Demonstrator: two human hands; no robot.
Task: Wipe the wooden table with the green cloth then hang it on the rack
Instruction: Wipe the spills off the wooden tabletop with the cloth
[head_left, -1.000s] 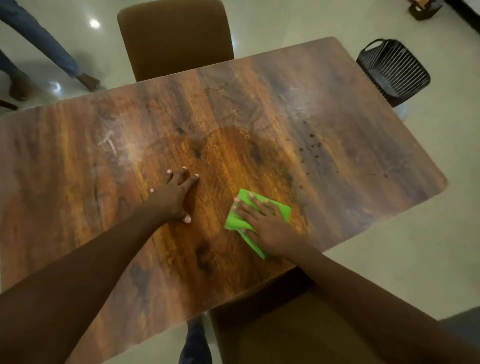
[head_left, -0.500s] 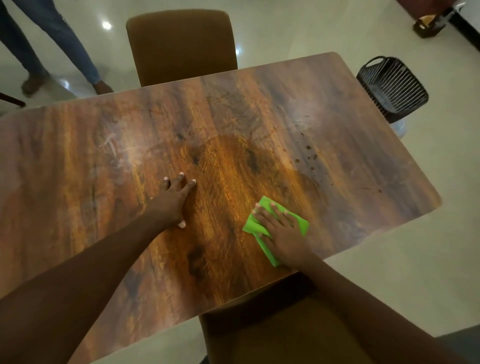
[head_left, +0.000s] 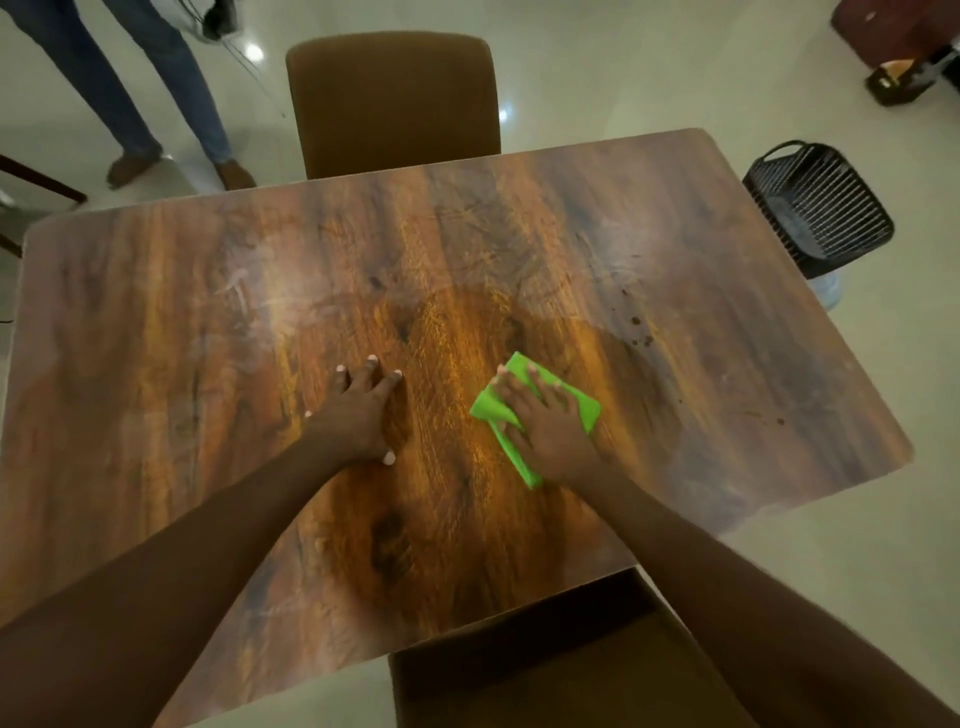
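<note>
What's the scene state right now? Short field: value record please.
surface: wooden table, dark spots toward its right side
cloth: green cloth, folded, flat on the table
right hand: right hand pressed palm-down on the cloth
left hand: left hand flat on bare wood, fingers spread, apart from the cloth
rack: black rack off the table's right end, nothing hanging on it
chairs: brown chair at the far side

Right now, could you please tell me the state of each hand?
Left hand: open, flat on the wooden table, holding nothing.
Right hand: open, palm pressing the green cloth onto the table.
</note>
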